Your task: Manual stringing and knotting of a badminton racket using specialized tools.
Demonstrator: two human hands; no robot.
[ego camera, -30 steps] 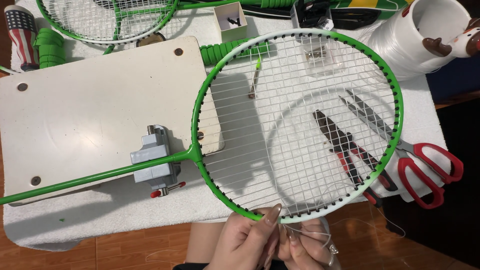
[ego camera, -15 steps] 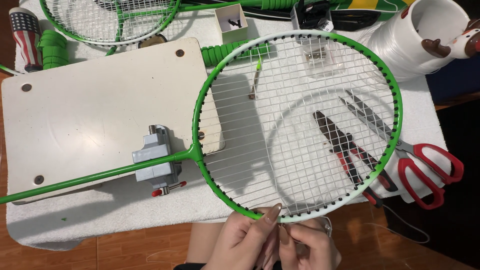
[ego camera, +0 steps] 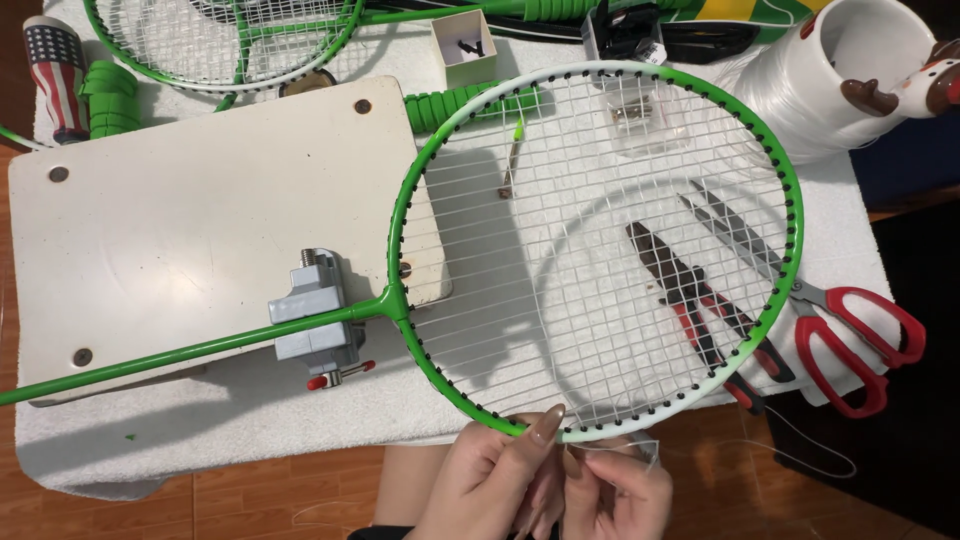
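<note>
My left hand (ego camera: pixel 490 480) pinches near rim of green-and-white strung badminton racket (ego camera: pixel 590 250), clamped over white table; right hand (ego camera: pixel 615 490) grips thin clear string (ego camera: pixel 640 447). Best kept taut, steady.

Both hands (ego camera: pixel 555 485) close together, fingertips pinched.

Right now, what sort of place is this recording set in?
Likely a home racket-stringing bench: hands thread string through a green racket held in a small clamp, with pliers and scissors alongside.
</note>
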